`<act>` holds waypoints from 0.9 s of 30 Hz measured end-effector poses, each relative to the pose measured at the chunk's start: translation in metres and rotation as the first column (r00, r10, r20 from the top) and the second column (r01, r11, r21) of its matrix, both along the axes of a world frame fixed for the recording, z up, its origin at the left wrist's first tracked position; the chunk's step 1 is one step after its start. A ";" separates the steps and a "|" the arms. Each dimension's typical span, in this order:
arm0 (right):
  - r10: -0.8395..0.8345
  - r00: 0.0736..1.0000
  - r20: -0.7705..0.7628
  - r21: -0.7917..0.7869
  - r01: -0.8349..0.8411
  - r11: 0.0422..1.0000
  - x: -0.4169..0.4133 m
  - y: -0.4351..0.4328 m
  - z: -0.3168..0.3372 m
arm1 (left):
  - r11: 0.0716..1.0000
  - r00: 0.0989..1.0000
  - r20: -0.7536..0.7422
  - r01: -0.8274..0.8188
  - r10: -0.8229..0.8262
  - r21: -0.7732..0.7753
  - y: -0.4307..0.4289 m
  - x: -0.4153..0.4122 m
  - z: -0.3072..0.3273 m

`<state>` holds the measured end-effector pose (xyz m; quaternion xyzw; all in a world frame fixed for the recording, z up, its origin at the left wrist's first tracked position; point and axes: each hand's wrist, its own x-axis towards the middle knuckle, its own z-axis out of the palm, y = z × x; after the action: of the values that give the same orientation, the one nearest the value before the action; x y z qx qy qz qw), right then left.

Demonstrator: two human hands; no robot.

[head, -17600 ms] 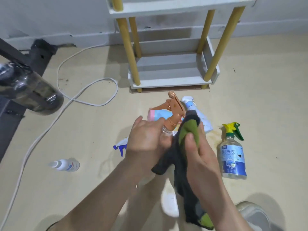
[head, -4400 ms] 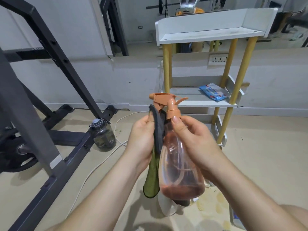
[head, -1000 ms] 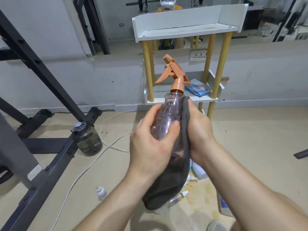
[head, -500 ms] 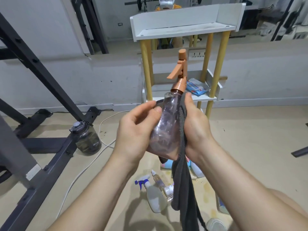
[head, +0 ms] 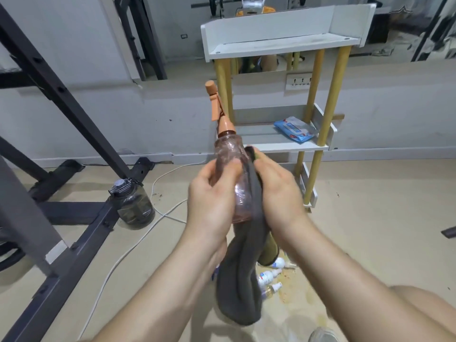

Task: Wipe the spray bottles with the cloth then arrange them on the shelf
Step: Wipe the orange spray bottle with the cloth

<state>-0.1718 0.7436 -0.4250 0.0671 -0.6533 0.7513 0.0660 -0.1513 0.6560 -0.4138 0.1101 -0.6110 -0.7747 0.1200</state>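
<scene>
I hold a clear pinkish spray bottle (head: 230,159) with an orange trigger head upright in front of me. My left hand (head: 212,193) grips its body from the left. My right hand (head: 278,193) presses a dark grey cloth (head: 244,272) with a green side against the bottle's right side, and the cloth hangs down below my hands. Behind stands the white shelf (head: 278,141) with yellow posts. A few small spray bottles (head: 267,277) lie on the floor under the cloth, partly hidden.
A blue packet (head: 296,129) lies on the shelf's middle level. A dark water jug (head: 132,203) stands on the floor at left beside a black gym frame (head: 61,99). A white cable (head: 138,240) runs across the floor. A shoe (head: 323,335) shows at the bottom.
The bottle has turned in my hands, its trigger head swinging left. The cloth hangs lower and more bunched, covering more of the bottles on the floor.
</scene>
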 end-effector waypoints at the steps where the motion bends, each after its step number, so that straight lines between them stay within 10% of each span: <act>1: 0.031 0.991 0.128 -0.076 -0.022 0.997 -0.002 0.007 0.005 | 0.997 0.997 0.017 0.069 -0.069 0.027 0.001 0.003 0.002; 6: 0.039 0.965 0.260 -0.202 0.015 0.979 0.000 0.011 0.009 | 0.934 0.934 -0.001 0.359 -0.359 0.001 -0.014 0.008 0.023; 13: -0.138 0.810 -0.571 0.365 0.400 0.841 0.024 -0.038 -0.031 | 0.914 0.991 0.091 -0.130 0.103 0.385 -0.005 -0.012 0.016; 17: -0.243 0.952 -0.188 -0.120 0.223 0.967 -0.004 -0.009 0.001 | 0.903 0.984 -0.032 0.176 -0.178 0.392 -0.005 -0.009 0.013; 20: 0.107 0.972 0.211 -0.555 0.029 0.831 -0.006 0.011 0.013 | 0.977 0.971 -0.148 0.200 -0.188 0.073 -0.006 -0.008 0.016; 24: 0.296 0.910 0.291 -0.731 0.011 0.682 0.008 -0.003 0.010 | 0.999 0.928 -0.370 -0.049 0.042 -0.011 -0.002 -0.014 0.010; 27: 0.139 0.959 0.248 -0.596 0.038 0.802 0.014 -0.020 -0.006 | 0.977 0.910 -0.374 -0.210 0.181 -0.037 0.002 -0.022 0.004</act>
<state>-0.1583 0.7240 -0.4313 -0.0461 -0.3850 0.9213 -0.0294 -0.1730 0.6578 -0.4099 0.0189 -0.5928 -0.7416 0.3134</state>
